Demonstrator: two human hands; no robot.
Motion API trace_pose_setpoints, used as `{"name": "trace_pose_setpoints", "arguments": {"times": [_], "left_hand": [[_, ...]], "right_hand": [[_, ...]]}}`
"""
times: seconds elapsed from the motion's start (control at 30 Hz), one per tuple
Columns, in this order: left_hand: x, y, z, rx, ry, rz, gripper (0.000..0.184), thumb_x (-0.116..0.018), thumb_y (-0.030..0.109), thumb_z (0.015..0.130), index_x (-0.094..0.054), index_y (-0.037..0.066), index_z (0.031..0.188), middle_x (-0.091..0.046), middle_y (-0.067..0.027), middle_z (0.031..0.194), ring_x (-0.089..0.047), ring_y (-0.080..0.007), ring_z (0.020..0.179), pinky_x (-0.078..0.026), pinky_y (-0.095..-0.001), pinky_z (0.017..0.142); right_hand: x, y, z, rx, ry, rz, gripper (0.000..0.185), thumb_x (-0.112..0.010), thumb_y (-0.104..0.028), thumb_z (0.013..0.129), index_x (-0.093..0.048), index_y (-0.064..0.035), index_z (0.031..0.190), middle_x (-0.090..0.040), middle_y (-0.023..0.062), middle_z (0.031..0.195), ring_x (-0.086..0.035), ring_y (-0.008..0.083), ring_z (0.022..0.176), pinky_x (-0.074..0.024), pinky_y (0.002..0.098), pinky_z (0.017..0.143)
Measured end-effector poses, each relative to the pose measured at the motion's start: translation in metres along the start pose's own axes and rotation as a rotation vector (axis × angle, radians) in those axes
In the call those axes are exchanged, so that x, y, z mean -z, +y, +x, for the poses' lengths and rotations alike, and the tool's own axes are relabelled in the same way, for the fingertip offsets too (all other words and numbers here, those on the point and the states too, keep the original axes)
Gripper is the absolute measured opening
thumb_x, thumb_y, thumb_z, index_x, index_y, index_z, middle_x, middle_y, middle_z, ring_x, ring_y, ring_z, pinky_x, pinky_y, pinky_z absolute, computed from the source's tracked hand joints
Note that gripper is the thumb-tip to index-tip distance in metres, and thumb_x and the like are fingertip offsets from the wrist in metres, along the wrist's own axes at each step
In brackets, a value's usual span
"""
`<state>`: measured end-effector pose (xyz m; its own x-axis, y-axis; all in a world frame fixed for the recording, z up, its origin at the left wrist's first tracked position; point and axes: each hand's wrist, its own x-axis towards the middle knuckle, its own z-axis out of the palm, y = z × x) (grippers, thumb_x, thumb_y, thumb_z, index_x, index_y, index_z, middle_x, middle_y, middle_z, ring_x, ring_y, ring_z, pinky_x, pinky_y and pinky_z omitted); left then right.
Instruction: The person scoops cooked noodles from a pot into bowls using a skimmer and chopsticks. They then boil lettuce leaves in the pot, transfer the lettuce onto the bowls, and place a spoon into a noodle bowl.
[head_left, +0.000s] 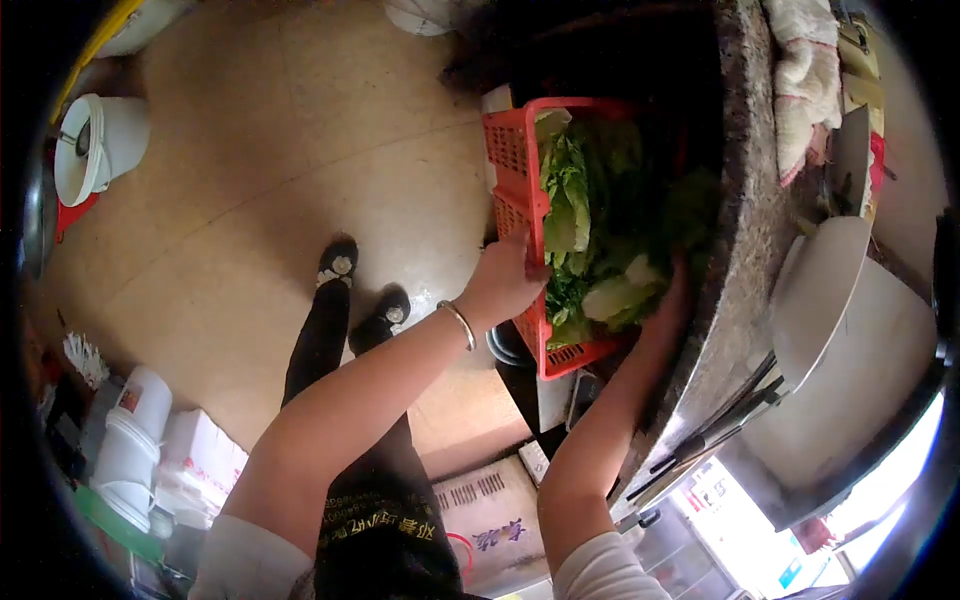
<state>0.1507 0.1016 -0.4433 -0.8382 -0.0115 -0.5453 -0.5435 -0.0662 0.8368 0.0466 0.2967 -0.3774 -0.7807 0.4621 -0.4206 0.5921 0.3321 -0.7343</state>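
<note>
A red plastic basket [515, 165] full of leafy green vegetables [568, 205] sits partly under the counter. My left hand [507, 282], with a bangle at its wrist, is closed over the basket's near rim, the fingers curled to the inside. My right forearm [620, 395] reaches under the counter edge to the basket's far side. The right hand there is in dark shadow among the leaves, and its fingers are hidden. A pale leafy head [622, 294] lies beside it.
The stone counter edge [735, 200] overhangs the basket. On it are a cloth [803, 80], a large white bowl-like vessel [820, 300] and knives [730, 410]. A printed carton [495, 525] stands near my legs. White buckets [122, 145] stand on the floor at left.
</note>
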Motion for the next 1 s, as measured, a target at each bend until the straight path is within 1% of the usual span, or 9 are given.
{"name": "trace_pose_setpoints", "arguments": {"times": [0.2,0.23,0.33,0.43,0.57,0.67,0.7,0.77,1.0], "left_hand": [[-0.008,-0.009,0.003,-0.093,0.074,0.021,0.045,-0.062,0.012,0.073,-0.044,0.000,0.112,-0.059,-0.0212,0.095,-0.057,-0.0347,0.088,-0.045,-0.0378,0.078],[-0.006,-0.013,0.002,-0.197,0.078,0.109,0.036,-0.061,0.014,0.071,-0.046,-0.005,0.097,-0.058,-0.0240,0.081,-0.055,-0.0408,0.078,-0.046,-0.0442,0.070],[-0.005,-0.005,-0.001,-0.061,0.044,0.053,0.032,-0.061,0.015,0.070,-0.049,-0.005,0.093,-0.058,-0.0248,0.081,-0.055,-0.0411,0.079,-0.046,-0.0433,0.070],[-0.016,-0.019,0.008,-0.183,0.145,-0.061,0.031,-0.061,0.016,0.070,-0.052,-0.004,0.091,-0.058,-0.0251,0.081,-0.055,-0.0410,0.079,-0.046,-0.0429,0.070],[-0.017,-0.026,0.014,-0.129,0.096,0.121,0.035,-0.063,0.019,0.070,-0.051,-0.002,0.095,-0.059,-0.0237,0.082,-0.057,-0.0394,0.079,-0.046,-0.0420,0.070],[-0.017,-0.024,0.013,-0.015,0.050,-0.032,0.042,-0.062,0.010,0.077,-0.040,0.003,0.113,-0.057,-0.0100,0.085,-0.058,-0.0164,0.063,-0.052,-0.0263,0.051],[-0.017,-0.019,0.011,-0.026,0.044,-0.028,0.042,-0.062,0.010,0.077,-0.040,0.003,0.113,-0.057,-0.0100,0.085,-0.058,-0.0164,0.063,-0.052,-0.0263,0.051],[-0.015,-0.013,0.009,0.159,0.030,-0.173,0.033,-0.063,0.016,0.072,-0.049,0.002,0.099,-0.061,-0.0163,0.083,-0.061,-0.0315,0.076,-0.048,-0.0377,0.069],[-0.021,-0.028,0.017,0.010,0.106,-0.040,0.038,-0.062,0.011,0.071,-0.049,0.002,0.105,-0.062,-0.0161,0.091,-0.060,-0.0285,0.085,-0.047,-0.0353,0.074]], "right_hand": [[0.038,0.028,-0.054,-0.261,-0.129,0.582,0.048,-0.052,-0.031,0.081,-0.046,-0.0056,0.121,-0.047,0.0124,0.120,-0.048,0.0266,0.102,-0.0410,0.0383,0.086],[0.047,0.038,-0.061,-0.268,-0.189,0.695,0.047,-0.052,-0.030,0.081,-0.046,-0.0052,0.121,-0.047,0.0126,0.119,-0.049,0.0264,0.101,-0.0418,0.0381,0.085],[0.072,0.081,-0.094,-0.330,-0.482,1.049,0.044,-0.049,-0.027,0.083,-0.046,-0.0042,0.121,-0.050,0.0130,0.117,-0.051,0.0260,0.096,-0.0440,0.0374,0.082],[0.067,0.107,-0.146,-0.543,-0.744,1.267,0.042,-0.047,-0.025,0.085,-0.045,-0.0033,0.120,-0.052,0.0134,0.114,-0.054,0.0256,0.092,-0.0463,0.0368,0.080],[0.064,0.090,-0.250,-0.667,-0.582,0.718,0.043,-0.055,-0.028,0.079,-0.050,-0.0006,0.112,-0.054,0.0152,0.109,-0.054,0.0243,0.093,-0.0463,0.0372,0.079],[0.108,0.091,-0.283,-0.603,-0.580,0.410,0.045,-0.055,-0.029,0.079,-0.049,-0.0017,0.114,-0.054,0.0144,0.109,-0.053,0.0237,0.095,-0.0458,0.0368,0.080],[0.131,0.088,-0.285,-0.573,-0.539,0.366,0.045,-0.055,-0.029,0.079,-0.049,-0.0020,0.115,-0.054,0.0141,0.109,-0.053,0.0235,0.095,-0.0456,0.0367,0.080],[0.192,0.076,-0.279,-0.503,-0.396,0.316,0.046,-0.056,-0.030,0.079,-0.048,-0.0027,0.116,-0.054,0.0135,0.109,-0.053,0.0230,0.097,-0.0453,0.0364,0.080],[0.462,0.033,-0.213,-0.266,0.195,0.368,0.050,-0.057,-0.033,0.079,-0.046,-0.0053,0.119,-0.054,0.0116,0.110,-0.051,0.0215,0.101,-0.0441,0.0355,0.081]]}}
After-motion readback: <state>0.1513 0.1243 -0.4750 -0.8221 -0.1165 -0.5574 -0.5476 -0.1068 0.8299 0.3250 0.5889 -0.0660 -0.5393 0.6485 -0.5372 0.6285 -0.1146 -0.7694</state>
